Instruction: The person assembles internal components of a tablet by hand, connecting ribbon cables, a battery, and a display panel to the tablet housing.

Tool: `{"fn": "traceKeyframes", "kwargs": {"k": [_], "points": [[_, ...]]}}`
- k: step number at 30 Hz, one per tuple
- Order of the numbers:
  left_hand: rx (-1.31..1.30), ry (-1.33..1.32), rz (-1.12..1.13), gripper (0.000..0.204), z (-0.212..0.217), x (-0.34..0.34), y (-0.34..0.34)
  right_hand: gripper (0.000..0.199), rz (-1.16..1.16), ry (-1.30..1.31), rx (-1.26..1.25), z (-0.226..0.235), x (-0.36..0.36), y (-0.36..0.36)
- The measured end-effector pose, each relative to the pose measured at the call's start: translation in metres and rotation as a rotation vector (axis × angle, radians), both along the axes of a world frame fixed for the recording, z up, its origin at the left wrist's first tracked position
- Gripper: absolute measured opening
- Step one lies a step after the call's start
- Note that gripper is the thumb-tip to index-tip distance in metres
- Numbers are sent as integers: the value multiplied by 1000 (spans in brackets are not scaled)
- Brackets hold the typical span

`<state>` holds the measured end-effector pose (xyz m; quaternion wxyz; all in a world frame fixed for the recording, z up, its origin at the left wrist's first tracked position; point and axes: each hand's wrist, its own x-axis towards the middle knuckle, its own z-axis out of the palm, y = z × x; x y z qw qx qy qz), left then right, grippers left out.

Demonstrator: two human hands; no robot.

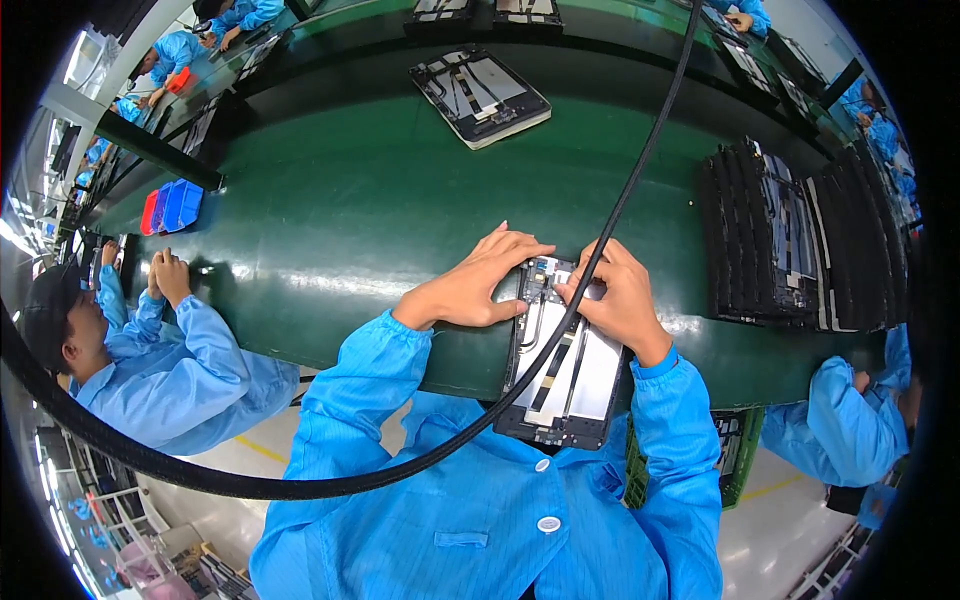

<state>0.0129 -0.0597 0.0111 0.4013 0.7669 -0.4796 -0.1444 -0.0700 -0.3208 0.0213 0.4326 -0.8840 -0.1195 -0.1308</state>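
An opened tablet [597, 378] with a black frame, silver-white inner panels and dark ribbon cables lies in front of me, its near end at the table edge. My left hand [470, 283] grips its far left corner, thumb against the left side and fingers along the far edge. Over the far right part, my right hand [622, 300] is closed, with thumb and fingertips pinched near the small circuit parts. Whatever those fingertips may hold is too small and covered to make out. A black braided cable [648, 160] crosses the view in front of the tablet.
Another opened tablet [480, 95] lies farther back on the green table [350, 200]. Upright stacks of tablet parts [740, 235] stand at the right. Blue and red bins [178, 206] sit at the left. Co-workers sit on both sides; a green crate [740, 455] is below the table.
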Motion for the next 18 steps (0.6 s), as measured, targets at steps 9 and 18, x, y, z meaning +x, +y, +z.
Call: {"fn": "traceKeyframes", "kwargs": {"k": [9,18], "points": [[2,-32,38,80,-1,-4,-7,20,43,77,-7,6,2,-3],[-90,-88,136,74,0,-16,-10,19,134,140,-11,7,4,-12]]}}
